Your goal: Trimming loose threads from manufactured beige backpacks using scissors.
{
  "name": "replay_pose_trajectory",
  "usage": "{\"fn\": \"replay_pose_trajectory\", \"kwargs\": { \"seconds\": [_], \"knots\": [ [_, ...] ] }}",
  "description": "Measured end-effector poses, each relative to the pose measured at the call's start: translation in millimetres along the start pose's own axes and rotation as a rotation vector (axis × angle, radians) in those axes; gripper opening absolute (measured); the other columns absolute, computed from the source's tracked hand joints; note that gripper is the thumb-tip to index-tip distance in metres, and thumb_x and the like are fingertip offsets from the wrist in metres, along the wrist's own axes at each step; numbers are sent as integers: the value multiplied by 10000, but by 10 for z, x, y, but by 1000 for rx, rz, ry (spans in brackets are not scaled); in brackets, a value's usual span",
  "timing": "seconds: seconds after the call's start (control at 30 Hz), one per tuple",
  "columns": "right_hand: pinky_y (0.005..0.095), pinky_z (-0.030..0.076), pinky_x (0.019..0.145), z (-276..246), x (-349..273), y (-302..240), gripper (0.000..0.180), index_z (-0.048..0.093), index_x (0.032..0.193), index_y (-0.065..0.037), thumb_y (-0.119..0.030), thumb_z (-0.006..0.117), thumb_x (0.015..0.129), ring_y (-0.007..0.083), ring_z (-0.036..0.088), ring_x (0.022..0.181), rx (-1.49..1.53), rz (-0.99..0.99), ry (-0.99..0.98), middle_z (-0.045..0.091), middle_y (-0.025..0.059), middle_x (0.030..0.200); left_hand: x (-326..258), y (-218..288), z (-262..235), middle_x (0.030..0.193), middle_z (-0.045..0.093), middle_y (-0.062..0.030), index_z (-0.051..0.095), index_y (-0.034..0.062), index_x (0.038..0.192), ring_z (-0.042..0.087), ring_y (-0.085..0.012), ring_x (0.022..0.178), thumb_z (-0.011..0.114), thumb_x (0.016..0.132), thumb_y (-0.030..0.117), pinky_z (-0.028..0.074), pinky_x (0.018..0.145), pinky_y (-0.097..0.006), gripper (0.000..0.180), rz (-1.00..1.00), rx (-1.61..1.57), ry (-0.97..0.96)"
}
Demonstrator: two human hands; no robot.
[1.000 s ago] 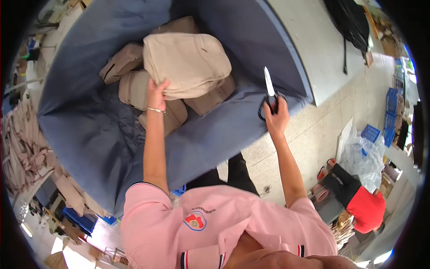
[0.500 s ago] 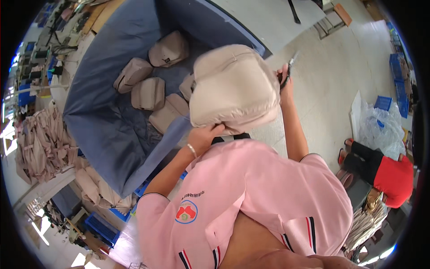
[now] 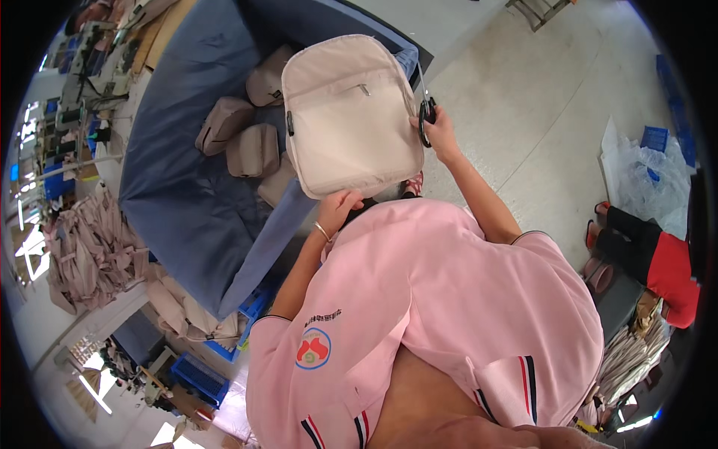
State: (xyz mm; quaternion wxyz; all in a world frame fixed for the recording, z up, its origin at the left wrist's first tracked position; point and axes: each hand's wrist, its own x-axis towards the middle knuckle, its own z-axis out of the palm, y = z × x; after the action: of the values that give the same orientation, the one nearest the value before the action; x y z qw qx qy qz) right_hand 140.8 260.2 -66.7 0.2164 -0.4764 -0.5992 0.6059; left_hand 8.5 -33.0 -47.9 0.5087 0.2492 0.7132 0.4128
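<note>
A beige backpack (image 3: 351, 127) faces me with its front side, a short zipper pull showing near the upper middle and a dark tab on its left edge. My left hand (image 3: 340, 209) is closed on its lower edge, with part of the fingers hidden behind the fabric. Black-handled scissors (image 3: 427, 122) are gripped in my right hand (image 3: 438, 136), blades pointing up and away. Fingertips of that hand also touch the backpack's right edge.
To the left stands a large blue fabric-lined bin (image 3: 179, 179), with several beige bags (image 3: 253, 150) inside. Beige fabric pieces (image 3: 97, 251) are heaped at far left. On the right, a person in red (image 3: 669, 280) is near clear plastic wrapping (image 3: 658, 183).
The backpack has turned from a tilted position to show its front flat, moving up and left. My right hand and the scissors have shifted left, against its edge.
</note>
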Motion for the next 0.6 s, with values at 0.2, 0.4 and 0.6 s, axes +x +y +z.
{"fn": "replay_pose_trajectory", "kwargs": {
  "seconds": [0.2, 0.4, 0.6],
  "knots": [
    [298, 447, 647, -21, -41, 102, 298, 541, 926, -24, -163, 762, 781, 148, 536, 700, -40, -97, 164, 572, 36, 780, 250, 360, -408, 995, 681, -120, 649, -10, 1050, 652, -201, 863, 714, 853, 275, 510, 773, -308, 353, 421, 381, 898],
    [409, 476, 694, 210, -30, -280, 261, 557, 961, 7, -172, 679, 815, 350, 630, 772, -383, -156, 227, 650, 178, 827, 930, -39, -762, 1055, 669, -139, 631, -5, 1089, 644, -276, 931, 776, 754, 398, 497, 829, -372, 543, 8, 190, 927],
    [440, 478, 709, 349, 329, -37, 239, 559, 913, -8, -170, 682, 788, 370, 634, 774, -408, -153, 292, 643, 184, 813, 1110, -4, -817, 950, 677, -138, 624, -8, 1013, 649, -252, 839, 779, 746, 383, 506, 773, -349, 497, 69, 175, 831]
  ]
}}
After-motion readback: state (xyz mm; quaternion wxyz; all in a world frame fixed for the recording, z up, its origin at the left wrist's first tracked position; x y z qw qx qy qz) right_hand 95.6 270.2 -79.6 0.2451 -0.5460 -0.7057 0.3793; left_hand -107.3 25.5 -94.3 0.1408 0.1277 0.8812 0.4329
